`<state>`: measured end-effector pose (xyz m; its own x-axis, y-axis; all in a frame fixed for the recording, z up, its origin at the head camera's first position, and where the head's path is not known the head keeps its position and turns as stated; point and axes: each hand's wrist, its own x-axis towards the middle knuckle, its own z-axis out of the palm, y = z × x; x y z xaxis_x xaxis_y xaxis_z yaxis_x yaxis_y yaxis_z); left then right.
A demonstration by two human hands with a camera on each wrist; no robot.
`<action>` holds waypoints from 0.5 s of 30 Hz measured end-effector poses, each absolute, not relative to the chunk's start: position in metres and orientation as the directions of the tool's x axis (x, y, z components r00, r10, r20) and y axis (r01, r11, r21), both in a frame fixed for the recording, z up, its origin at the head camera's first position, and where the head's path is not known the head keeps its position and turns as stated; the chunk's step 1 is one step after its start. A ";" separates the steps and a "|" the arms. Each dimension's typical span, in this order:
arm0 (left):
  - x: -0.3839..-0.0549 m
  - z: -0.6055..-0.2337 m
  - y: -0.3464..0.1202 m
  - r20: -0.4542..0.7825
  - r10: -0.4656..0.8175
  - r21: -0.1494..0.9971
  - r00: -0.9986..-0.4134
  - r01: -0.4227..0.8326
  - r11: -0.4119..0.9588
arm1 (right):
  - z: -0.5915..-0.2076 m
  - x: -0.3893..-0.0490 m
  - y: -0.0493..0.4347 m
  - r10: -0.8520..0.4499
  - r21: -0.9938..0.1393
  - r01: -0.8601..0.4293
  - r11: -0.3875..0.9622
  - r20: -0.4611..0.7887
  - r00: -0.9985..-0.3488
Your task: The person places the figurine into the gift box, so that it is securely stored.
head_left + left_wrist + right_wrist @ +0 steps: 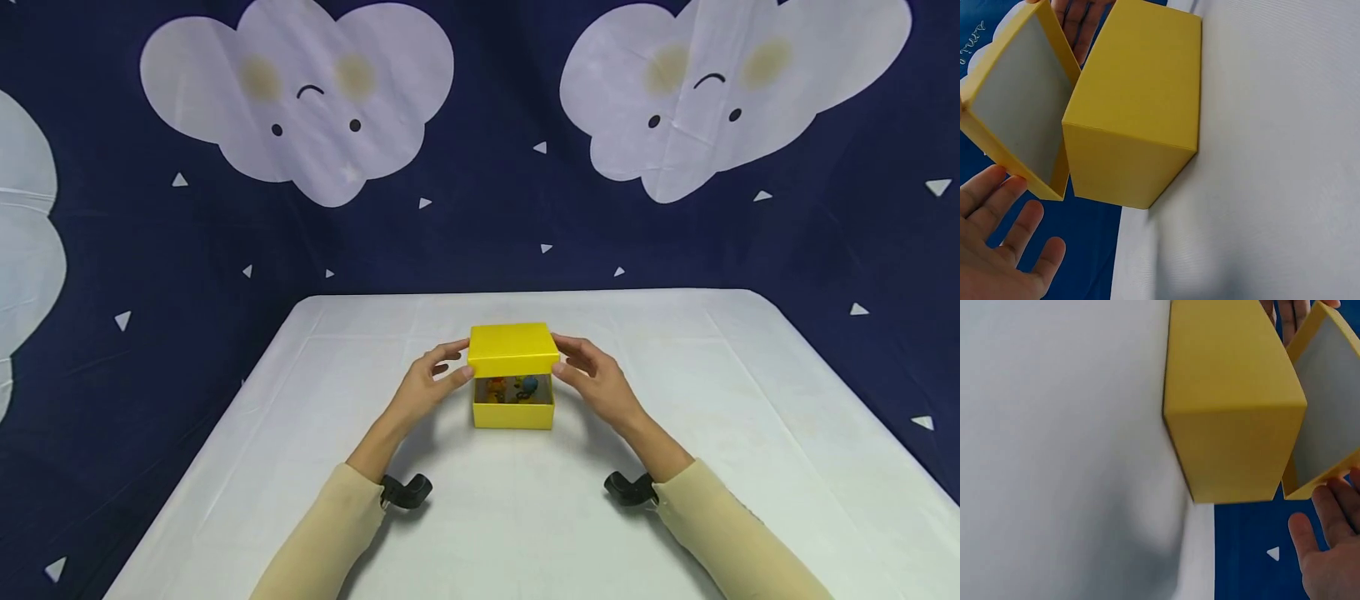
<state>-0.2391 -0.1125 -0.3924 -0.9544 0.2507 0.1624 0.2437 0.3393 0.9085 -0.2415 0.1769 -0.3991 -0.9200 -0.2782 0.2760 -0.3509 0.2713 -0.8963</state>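
A yellow lid (513, 346) is raised over an uncovered yellow box (513, 417) that stands on the white table. Thumb and fingers of my left hand (429, 379) hold the lid's left side; my right hand (600, 383) holds its right side the same way. From the left wrist, the lid's pale inside (1022, 94) shows above the box. Between lid and front wall I see small colourful figures inside the box, one orange-red figure (497, 389) and one with a blue part (528, 386). The back of the box is hidden under the lid.
White cloth covers the table (510, 517). Behind it hangs a dark blue curtain (495, 233) with clouds and small triangles. A black wrist mount (407, 492) sits at the left sleeve, and another black mount (628, 490) at the right.
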 end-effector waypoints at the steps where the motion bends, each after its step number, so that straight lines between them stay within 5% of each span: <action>1: -0.238 -0.393 -0.113 0.153 0.259 0.909 -0.954 0.239 0.342 | -0.399 -0.241 0.179 -0.290 -0.891 -0.359 0.278 0.278 -0.916; 15: -0.233 -0.397 -0.118 0.011 0.303 0.910 -0.953 0.135 0.393 | -0.407 -0.233 0.189 -0.340 -0.845 -0.319 0.429 0.176 -0.924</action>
